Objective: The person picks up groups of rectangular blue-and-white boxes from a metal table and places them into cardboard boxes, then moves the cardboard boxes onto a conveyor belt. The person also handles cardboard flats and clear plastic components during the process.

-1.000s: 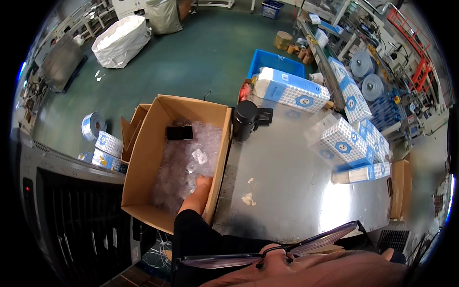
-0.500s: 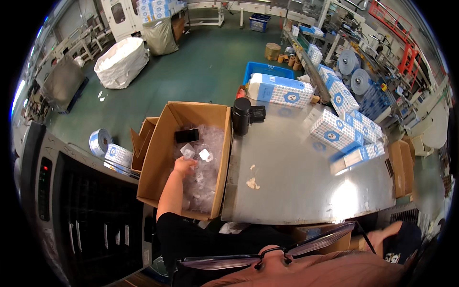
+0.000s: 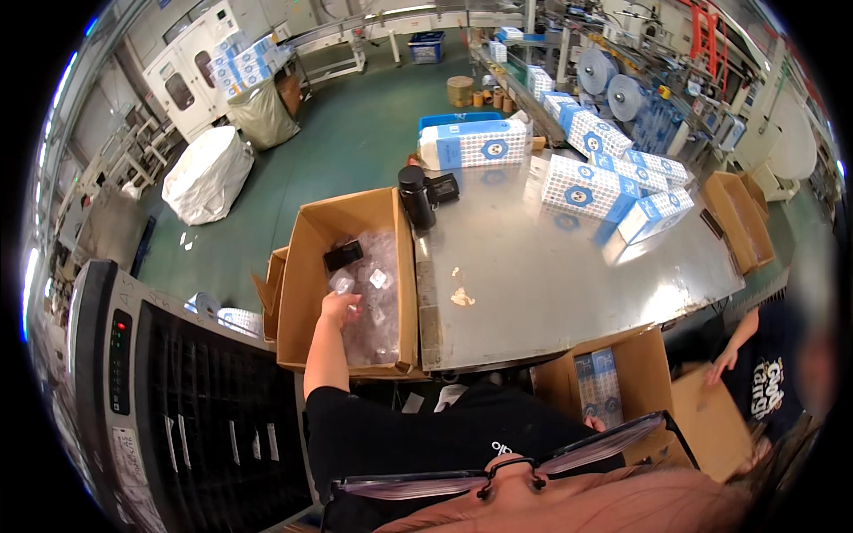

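My left hand (image 3: pixel 340 309) reaches into an open brown cardboard box (image 3: pixel 407 293) filled with loose clear plastic pieces (image 3: pixel 378 324). Its fingers are closed around one clear plastic piece (image 3: pixel 341 282). A black rectangular object (image 3: pixel 344 255) lies on the heap just beyond that hand. My right hand (image 3: pixel 593 424) shows only in small part, low at the right, beside blue-and-white packs (image 3: pixel 599 386) standing in another open carton (image 3: pixel 641 373). Its fingers are mostly hidden, and whether it grips a pack cannot be made out.
The metal table (image 3: pixel 533 275) carries a black bottle (image 3: pixel 416 197), a black device (image 3: pixel 442 188) and several blue-and-white packs (image 3: pixel 582 188). A co-worker's hand (image 3: pixel 721 364) touches a carton flap (image 3: pixel 706 413) at right. A dark cooler-like unit (image 3: pixel 213 400) stands at left.
My view has shifted, bringing the carton of packs below the table and the co-worker's hand into sight. My left hand stays in the plastic pieces; part of my right hand now shows.
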### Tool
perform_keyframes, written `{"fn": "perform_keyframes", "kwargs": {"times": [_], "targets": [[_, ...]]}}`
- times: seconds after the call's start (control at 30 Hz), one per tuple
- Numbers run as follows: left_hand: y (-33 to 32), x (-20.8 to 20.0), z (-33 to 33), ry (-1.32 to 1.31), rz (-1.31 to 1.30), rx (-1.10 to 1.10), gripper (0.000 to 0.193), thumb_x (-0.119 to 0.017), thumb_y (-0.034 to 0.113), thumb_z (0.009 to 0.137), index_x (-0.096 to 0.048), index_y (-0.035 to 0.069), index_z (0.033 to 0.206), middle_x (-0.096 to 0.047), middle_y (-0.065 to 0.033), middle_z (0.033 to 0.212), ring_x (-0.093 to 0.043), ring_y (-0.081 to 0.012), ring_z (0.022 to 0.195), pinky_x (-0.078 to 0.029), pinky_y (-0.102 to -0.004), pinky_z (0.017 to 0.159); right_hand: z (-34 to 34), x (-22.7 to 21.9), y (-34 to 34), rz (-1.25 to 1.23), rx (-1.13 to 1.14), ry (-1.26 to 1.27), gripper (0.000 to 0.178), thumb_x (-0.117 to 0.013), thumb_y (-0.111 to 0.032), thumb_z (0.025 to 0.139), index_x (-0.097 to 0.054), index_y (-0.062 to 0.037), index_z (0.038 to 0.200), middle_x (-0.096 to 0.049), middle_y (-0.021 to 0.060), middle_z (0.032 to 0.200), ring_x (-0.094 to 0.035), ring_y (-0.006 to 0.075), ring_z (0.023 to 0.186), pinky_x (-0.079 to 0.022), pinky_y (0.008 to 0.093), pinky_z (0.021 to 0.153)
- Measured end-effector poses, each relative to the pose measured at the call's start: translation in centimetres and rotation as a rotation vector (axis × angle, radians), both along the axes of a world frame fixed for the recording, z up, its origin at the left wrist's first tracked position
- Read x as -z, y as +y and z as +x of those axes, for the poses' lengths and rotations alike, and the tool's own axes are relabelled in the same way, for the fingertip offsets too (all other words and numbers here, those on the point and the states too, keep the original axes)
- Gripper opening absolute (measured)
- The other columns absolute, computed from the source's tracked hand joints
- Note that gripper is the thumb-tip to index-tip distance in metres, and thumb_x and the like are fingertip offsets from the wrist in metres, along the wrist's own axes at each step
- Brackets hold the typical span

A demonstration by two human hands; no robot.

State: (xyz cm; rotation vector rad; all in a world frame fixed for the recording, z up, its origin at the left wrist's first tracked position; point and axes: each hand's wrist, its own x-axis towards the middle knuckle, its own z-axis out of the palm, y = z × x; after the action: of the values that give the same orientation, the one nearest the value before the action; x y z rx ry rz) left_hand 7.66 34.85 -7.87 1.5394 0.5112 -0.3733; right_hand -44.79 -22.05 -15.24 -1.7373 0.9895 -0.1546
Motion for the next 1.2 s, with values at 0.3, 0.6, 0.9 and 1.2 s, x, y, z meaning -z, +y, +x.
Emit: {"fn": "perform_keyframes", "kwargs": {"times": [0.3,0.6,0.9,1.2], "targets": [[-19.9,-12.5,1.1,-0.325,-0.031,0.618,0.035,-0.083,0.009,0.077,-0.061,0.002,0.103,-0.070,-0.0050,0.084,-0.069,-0.0155,0.072,-0.056,-0.0294,0.057,2.2,-6.3,2.6,-0.178,-0.002,-0.007,0.029,-0.057,-0.026,0.098,-0.067,-0.0011,0.110,-0.070,0.0167,0.100,-0.067,0.0280,0.096,-0.051,0.0369,0.086],[-48.3,-12.6,-16.5,-0.572,0.033,1.654,0.054,-0.092,0.023,0.066,-0.066,0.001,0.109,-0.070,-0.0108,0.103,-0.066,-0.0213,0.096,-0.053,-0.0336,0.086,3.7,-13.8,6.3,-0.291,0.007,0.098,0.033,-0.054,-0.027,0.097,-0.067,-0.0032,0.116,-0.068,0.0206,0.111,-0.063,0.0384,0.106,-0.050,0.0429,0.090],[-57.3,-6.6,-25.7,-0.549,-0.208,1.937,0.112,-0.080,0.050,0.077,-0.017,0.005,0.158,-0.033,-0.0320,0.152,-0.033,-0.0380,0.144,-0.026,-0.0401,0.118,3.7,-14.6,7.5,-0.188,0.140,0.039,0.035,-0.062,-0.027,0.094,-0.065,-0.0020,0.117,-0.068,0.0206,0.106,-0.067,0.0354,0.099,-0.053,0.0407,0.084],[-62.0,-9.8,12.3,-0.908,0.795,0.754,0.094,-0.069,0.063,0.079,-0.046,-0.004,0.141,-0.033,-0.0369,0.148,-0.040,-0.0467,0.135,-0.034,-0.0486,0.111,4.5,-12.1,4.9,-0.259,0.118,0.323,0.034,-0.066,-0.032,0.089,-0.067,-0.0077,0.113,-0.069,0.0172,0.100,-0.066,0.0369,0.098,-0.052,0.0438,0.086]]}}
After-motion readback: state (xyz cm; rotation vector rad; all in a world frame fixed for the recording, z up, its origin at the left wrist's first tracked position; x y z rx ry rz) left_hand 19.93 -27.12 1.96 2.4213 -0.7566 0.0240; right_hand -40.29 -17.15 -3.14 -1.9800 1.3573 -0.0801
